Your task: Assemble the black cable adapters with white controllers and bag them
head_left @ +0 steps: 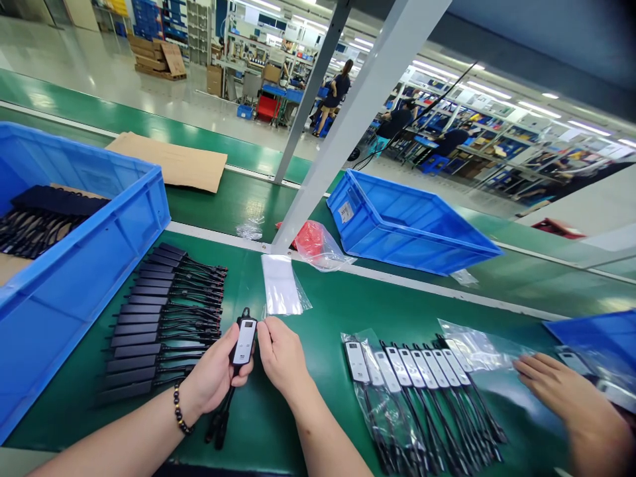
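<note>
My left hand (215, 377) is closed around a black device with a silver face and small dark screen (244, 342). A loop tops the device, and black cables with plugs (218, 424) hang below. Beside its upper right edge, my right hand (283, 354) is pinched; anything between its fingertips is too small to make out. Left of my hands lies a row of similar black devices (144, 318), cables pointing right. To my right, several silver-faced devices (417, 368) lie side by side, some under clear plastic bags (387, 411). Flat clear bags with white inside (282, 285) lie beyond my hands.
A co-worker's hand (561, 391) reaches in at right, near a clear bag (481, 348). A blue bin (119, 199) with more devices stands left. Another blue bin (412, 232), a red bag (309, 240) and cardboard (173, 162) lie beyond the white post (348, 132).
</note>
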`<state>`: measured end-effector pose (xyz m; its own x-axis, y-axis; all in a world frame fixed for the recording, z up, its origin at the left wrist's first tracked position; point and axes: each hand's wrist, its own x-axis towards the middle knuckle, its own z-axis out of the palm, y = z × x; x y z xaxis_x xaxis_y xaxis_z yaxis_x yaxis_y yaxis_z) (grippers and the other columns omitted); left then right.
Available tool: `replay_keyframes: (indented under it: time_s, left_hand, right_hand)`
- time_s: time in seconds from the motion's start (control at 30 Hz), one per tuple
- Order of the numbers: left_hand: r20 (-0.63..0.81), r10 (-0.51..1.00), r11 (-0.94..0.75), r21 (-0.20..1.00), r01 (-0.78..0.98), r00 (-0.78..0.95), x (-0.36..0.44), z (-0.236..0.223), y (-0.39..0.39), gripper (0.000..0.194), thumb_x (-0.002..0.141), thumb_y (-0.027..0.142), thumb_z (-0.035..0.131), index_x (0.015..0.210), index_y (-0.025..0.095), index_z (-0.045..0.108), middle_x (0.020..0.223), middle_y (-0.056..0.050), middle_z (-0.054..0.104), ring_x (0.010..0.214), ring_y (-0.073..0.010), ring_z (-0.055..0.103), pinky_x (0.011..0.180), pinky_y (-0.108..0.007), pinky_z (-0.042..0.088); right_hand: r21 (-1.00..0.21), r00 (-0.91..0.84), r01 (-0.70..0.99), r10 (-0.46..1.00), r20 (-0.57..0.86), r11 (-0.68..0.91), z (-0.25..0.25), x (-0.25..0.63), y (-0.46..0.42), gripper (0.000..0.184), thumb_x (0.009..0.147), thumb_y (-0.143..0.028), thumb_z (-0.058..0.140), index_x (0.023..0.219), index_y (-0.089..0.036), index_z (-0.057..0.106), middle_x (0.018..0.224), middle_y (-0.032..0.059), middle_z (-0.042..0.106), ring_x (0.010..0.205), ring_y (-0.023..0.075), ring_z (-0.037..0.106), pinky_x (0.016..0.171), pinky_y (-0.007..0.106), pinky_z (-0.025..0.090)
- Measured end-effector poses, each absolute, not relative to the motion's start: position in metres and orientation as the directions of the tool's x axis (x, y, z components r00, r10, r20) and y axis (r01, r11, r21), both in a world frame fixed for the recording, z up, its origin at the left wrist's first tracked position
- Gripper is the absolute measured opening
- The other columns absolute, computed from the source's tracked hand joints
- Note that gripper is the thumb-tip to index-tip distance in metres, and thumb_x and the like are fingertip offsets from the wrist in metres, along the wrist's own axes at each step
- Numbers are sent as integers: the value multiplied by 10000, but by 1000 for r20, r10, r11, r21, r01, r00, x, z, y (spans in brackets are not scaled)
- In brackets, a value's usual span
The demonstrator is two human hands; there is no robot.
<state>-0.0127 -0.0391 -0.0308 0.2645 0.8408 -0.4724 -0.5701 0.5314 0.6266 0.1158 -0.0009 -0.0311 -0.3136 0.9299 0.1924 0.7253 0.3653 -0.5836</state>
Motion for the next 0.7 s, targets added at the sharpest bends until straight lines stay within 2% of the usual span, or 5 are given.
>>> replay_keyframes:
  time_s: [0.37, 0.53, 0.7]
  left_hand:
    - [-469, 842, 531, 627, -570, 268, -12, -31, -39, 372, 818, 532, 415, 854, 168, 481, 671, 17, 427, 485, -70, 379, 409, -205, 191]
    - [-474, 844, 524, 626, -578, 252, -13, -31, -40, 371, 814, 533, 420, 820, 166, 473, 666, 19, 423, 476, -67, 371, 408, -204, 187]
    - [-485, 840, 527, 622, -579, 243, -13, -29, -39, 374, 809, 537, 425, 823, 166, 472, 734, 0, 456, 484, -66, 386, 410, -206, 192]
  right_hand:
    - [-660, -323, 673, 935, 144, 334, -32, 116, 0, 324, 918, -309, 293, 618, -195, 340, 594, -26, 410, 550, 100, 400, 544, 220, 286]
    - [-723, -366, 582, 914, 176, 373, -27, 121, -3, 345, 918, -312, 289, 595, -194, 310, 567, -34, 366, 527, 94, 375, 530, 218, 282]
    - [-660, -355, 649, 918, 177, 378, -27, 122, -2, 295, 925, -280, 257, 677, -195, 392, 652, -10, 444, 589, 111, 425, 560, 224, 307]
